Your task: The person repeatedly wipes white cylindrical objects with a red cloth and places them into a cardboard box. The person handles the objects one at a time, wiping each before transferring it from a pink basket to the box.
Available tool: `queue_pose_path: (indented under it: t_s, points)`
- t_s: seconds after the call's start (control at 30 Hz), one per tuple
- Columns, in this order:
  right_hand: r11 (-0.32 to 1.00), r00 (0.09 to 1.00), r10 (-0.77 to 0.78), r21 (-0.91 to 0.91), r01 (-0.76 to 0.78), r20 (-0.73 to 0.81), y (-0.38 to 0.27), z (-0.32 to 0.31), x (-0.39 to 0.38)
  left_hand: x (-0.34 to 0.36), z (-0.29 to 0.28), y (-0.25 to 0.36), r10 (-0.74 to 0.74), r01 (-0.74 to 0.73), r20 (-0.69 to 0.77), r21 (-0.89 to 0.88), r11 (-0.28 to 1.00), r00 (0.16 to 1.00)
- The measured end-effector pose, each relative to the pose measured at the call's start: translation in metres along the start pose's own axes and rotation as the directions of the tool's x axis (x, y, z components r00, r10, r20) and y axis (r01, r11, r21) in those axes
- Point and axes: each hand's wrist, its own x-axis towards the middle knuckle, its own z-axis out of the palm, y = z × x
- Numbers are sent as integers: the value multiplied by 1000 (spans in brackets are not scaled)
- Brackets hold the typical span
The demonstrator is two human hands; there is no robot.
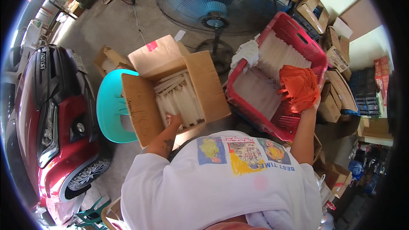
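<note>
My left hand [174, 120] reaches into an open cardboard box [216, 86], its fingers apart over rows of long white sticks that look like candles [181, 98]. The fingertips rest at the near left part of the rows. On my right, a crumpled orange cloth [298, 86] is bunched in my right hand [316, 103], which it mostly covers. The cloth hangs over a red plastic crate [294, 123], where more white sticks [277, 53] lie in two stacked groups. A white rag [246, 54] drapes over the crate's left rim.
A large pedestal fan [215, 21] stands beyond the box and crate. A turquoise plastic chair [108, 106] touches the box's left side. A dark red vehicle [68, 127] is parked at left. Cardboard boxes [336, 55] pile up along the right.
</note>
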Motion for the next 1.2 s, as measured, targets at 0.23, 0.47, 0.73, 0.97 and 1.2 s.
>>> queue_pose_path:
  t_s: [0.23,0.47,0.73,0.97,1.2]
  points:
    - [903,897,-258,-240,356,359,-91,37,-40,-23,-22,56,117,-191,159,610,770,980]
    - [-225,705,-81,-702,676,704,-39,88,-37,-192,-73,258,968,-998,-242,-15,62,64]
    - [-540,825,-188,-757,367,534,-56,52,-20,-308,152,439,947,-987,310,-99,123,87]
    - [-537,703,-388,-766,353,596,-41,25,-5,-333,257,473,793,-848,309,265,459,526]
    - [-546,752,-320,-761,350,576,-22,13,7,-318,269,502,712,-920,595,134,368,372]
